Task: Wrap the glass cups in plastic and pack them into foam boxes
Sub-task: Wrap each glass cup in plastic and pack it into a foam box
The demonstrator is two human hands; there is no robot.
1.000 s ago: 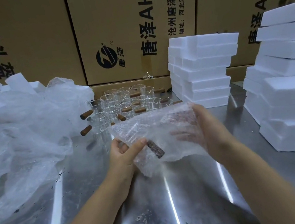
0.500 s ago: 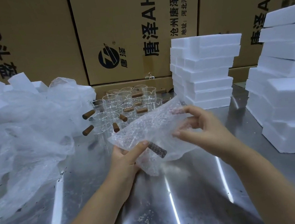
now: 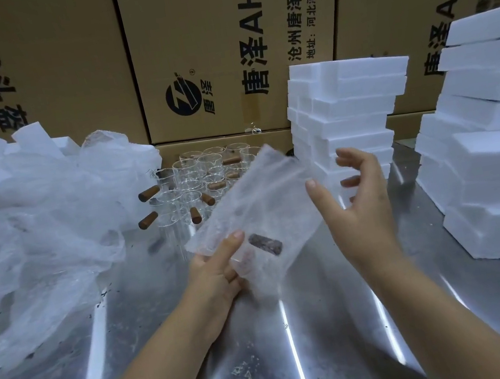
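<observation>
Your left hand [image 3: 219, 271] pinches the lower end of the bubble wrap [image 3: 262, 193], thumb on top. The cup [image 3: 265, 244] sits inside the wrap, held above the metal table [image 3: 303, 347]. Your right hand [image 3: 358, 203] is spread, just beside the wrap. Bare glasses [image 3: 206, 177] stand behind.

Glossy metal table [image 3: 306, 363], matt foam boxes [image 3: 346, 98].

Even, fairly bright light from overhead. Long white glare streaks run across the steel worktop [image 3: 303, 347]. Wide-angle bending bows the cardboard cartons [image 3: 51, 57] at the edges.
</observation>
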